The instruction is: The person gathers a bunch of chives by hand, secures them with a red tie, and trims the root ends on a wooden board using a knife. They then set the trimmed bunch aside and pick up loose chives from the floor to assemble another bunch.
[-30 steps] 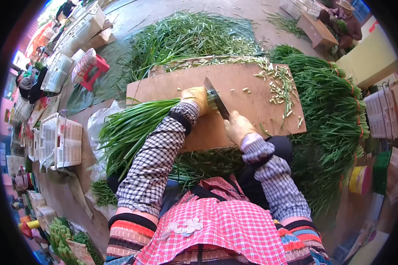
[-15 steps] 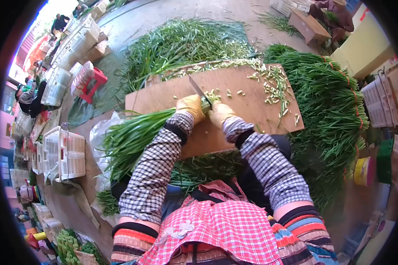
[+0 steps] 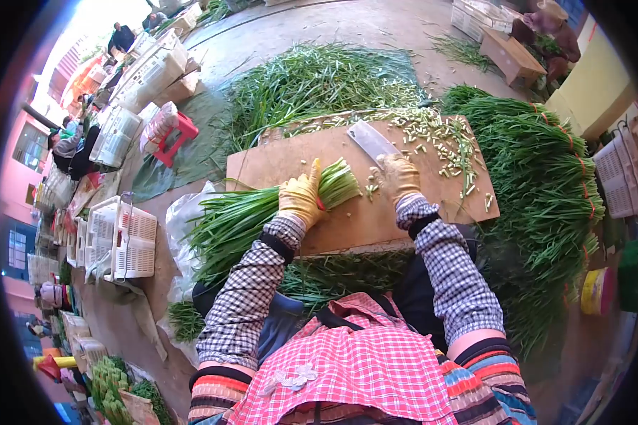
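My left hand (image 3: 301, 195), in a yellow glove, is closed around a bunch of garlic chives (image 3: 237, 216) on the wooden board (image 3: 276, 161). Long leaves trail to the left, and the pale, evenly cut ends point up and right. A bit of red band shows beside the fingers. To the right, my right hand (image 3: 399, 177), gloved too, grips the handle of a cleaver (image 3: 370, 139). Its wide blade points up and left over the board, apart from the bunch. Short cut stem pieces (image 3: 432, 142) are scattered over the board's right side.
Loose green trimmings (image 3: 319, 85) are heaped beyond the board. Tied bunches (image 3: 532, 156) are stacked along the right. At left are a white plastic crate (image 3: 124, 237), a clear plastic bag (image 3: 181, 227) and a red stool (image 3: 177, 138). Another person (image 3: 551, 35) sits at the far right.
The cleaver has moved right, away from the bunch's ends, and its blade now lies flatter. Both hands have drawn apart, and the cut ends are in plain view.
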A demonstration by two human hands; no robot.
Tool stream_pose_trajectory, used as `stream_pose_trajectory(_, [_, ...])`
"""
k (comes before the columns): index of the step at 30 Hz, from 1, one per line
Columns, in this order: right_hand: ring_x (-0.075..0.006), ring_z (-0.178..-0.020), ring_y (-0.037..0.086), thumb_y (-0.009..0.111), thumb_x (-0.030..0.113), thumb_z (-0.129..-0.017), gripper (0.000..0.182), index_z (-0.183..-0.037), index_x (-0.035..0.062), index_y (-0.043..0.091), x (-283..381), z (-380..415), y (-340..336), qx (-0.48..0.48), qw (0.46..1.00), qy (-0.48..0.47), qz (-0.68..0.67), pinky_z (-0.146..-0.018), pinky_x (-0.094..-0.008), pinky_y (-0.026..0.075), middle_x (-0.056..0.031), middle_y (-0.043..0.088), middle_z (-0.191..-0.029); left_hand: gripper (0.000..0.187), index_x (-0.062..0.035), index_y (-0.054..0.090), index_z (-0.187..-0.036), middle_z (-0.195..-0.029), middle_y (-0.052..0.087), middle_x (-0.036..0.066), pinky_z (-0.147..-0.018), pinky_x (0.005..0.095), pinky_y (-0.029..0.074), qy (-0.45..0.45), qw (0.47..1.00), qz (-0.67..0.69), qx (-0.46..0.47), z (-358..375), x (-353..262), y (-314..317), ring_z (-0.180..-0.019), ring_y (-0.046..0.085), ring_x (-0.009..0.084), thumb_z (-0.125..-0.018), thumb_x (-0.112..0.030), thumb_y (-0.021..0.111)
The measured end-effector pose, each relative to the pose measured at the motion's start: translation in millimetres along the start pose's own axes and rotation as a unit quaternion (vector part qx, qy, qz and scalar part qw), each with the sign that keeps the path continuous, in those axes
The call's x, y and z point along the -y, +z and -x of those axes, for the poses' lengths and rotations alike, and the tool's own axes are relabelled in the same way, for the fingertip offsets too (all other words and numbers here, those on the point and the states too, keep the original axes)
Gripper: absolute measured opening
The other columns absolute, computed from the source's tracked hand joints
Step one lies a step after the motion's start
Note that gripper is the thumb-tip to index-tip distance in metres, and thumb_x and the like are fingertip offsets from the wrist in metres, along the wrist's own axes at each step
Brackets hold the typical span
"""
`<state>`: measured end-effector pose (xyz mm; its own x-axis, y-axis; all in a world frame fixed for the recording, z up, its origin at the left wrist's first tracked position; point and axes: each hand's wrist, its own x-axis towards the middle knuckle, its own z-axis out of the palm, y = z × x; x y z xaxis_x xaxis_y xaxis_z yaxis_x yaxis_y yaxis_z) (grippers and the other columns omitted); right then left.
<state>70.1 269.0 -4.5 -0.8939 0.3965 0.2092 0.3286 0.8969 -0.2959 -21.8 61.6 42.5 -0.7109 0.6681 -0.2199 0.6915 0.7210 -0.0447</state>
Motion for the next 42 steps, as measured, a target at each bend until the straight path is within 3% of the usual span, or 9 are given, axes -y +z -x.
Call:
stream_pose_trajectory(9, [-0.0326,-0.076,0.063,0.067,0.037,-0.079,0.031,-0.082,0.0060,0.065,17,11,17,-0.052,0.984,0.082,-0.151,-0.072,-0.0437,0.049,-0.0146,0.065,-0.078,0.118,-0.0073,0.024,-0.143,-0.111,0.057,0.013,-0.090,0.0416,0.042,-0.003,0.995,0.007,-0.098,13,0,21,-0.102,0.055,0.0303,-0.050,-0.044,0.085])
stream_pose_trajectory(12, [-0.0327,-0.082,0.065,0.063,0.037,-0.082,0.029,-0.091,0.0094,0.068,2,23,-26,0.127,0.982,0.097,-0.101,-0.077,-0.0419,0.050,-0.0154,0.067,-0.089,0.115,-0.0064,0.027,-0.142,-0.110,0.058,0.015,-0.087,0.0411,0.045,0.003,0.993,0.061,-0.100,16,10,6,-0.100,0.057,0.0315,-0.049,-0.041,0.086])
stream_pose_trajectory(18, [-0.0291,-0.089,0.064,0.065,0.034,-0.079,0.029,-0.092,0.0085,0.070,24,63,-58,0.194,0.972,0.008,-0.134,-0.082,-0.0399,0.049,-0.0137,0.068,-0.090,0.112,-0.0043,0.032,-0.139,-0.112,0.058,0.013,-0.087,0.0390,0.047,0.048,0.929,0.270,-0.250,52,51,-48,-0.102,0.058,0.0277,-0.048,-0.033,0.090])
stream_pose_trajectory(20, [-0.0289,-0.108,0.056,0.069,0.027,-0.078,0.045,-0.118,0.0109,0.057,29,78,-52,0.124,0.953,-0.093,-0.259,-0.093,-0.0378,0.045,-0.0128,0.061,-0.114,0.110,-0.0039,0.033,-0.139,-0.115,0.058,0.012,-0.091,0.0359,0.047,0.129,0.846,0.386,-0.344,70,71,-67,-0.107,0.057,0.0242,-0.048,-0.027,0.091])
stream_pose_trajectory(21, [-0.0295,-0.117,0.051,0.070,0.026,-0.078,0.058,-0.130,0.0133,0.048,34,82,-44,0.050,0.950,-0.179,-0.250,-0.098,-0.0374,0.043,-0.0115,0.055,-0.126,0.102,-0.0040,0.034,-0.138,-0.123,0.055,0.010,-0.096,0.0334,0.045,0.164,0.778,0.509,-0.331,87,68,-88,-0.114,0.053,0.0194,-0.053,-0.016,0.090])
stream_pose_trajectory(24, [-0.0286,-0.094,0.064,0.070,0.028,-0.080,0.032,-0.096,0.0014,0.064,62,78,-66,0.096,0.923,-0.125,-0.352,-0.084,-0.0336,0.049,-0.0113,0.066,-0.103,0.095,-0.0042,0.035,-0.137,-0.128,0.053,0.008,-0.097,0.0344,0.045,0.226,0.675,0.651,-0.264,132,77,-136,-0.116,0.052,0.0182,-0.058,-0.010,0.088])
stream_pose_trajectory(28, [-0.0245,-0.112,0.056,0.069,0.021,-0.083,0.039,-0.114,0.0016,0.059,103,80,-96,-0.003,0.849,-0.195,-0.490,-0.092,-0.0331,0.046,-0.0127,0.060,-0.120,0.095,-0.0022,0.037,-0.136,-0.124,0.055,0.006,-0.097,0.0345,0.043,0.257,0.574,0.746,-0.218,169,96,-138,-0.114,0.053,0.0183,-0.057,-0.013,0.089])
stream_pose_trajectory(36, [-0.0195,-0.109,0.056,0.064,0.024,-0.089,0.043,-0.123,0.0009,0.053,124,102,-153,-0.001,0.751,-0.153,-0.642,-0.093,-0.0313,0.045,-0.0125,0.055,-0.127,0.115,-0.0006,0.035,-0.138,-0.131,0.051,0.016,-0.103,0.0384,0.037,0.289,0.452,0.839,-0.088,164,85,-77,-0.120,0.050,0.0264,-0.048,-0.046,0.089])
stream_pose_trajectory(42, [-0.0146,-0.081,0.061,0.071,0.011,-0.078,0.035,-0.111,0.0046,0.060,149,101,-177,-0.135,0.809,-0.228,-0.524,-0.074,-0.0272,0.050,-0.0094,0.066,-0.101,0.125,0.0007,0.028,-0.141,-0.132,0.049,0.017,-0.105,0.0395,0.035,0.318,0.450,0.833,-0.052,156,64,-54,-0.123,0.047,0.0287,-0.043,-0.044,0.091])
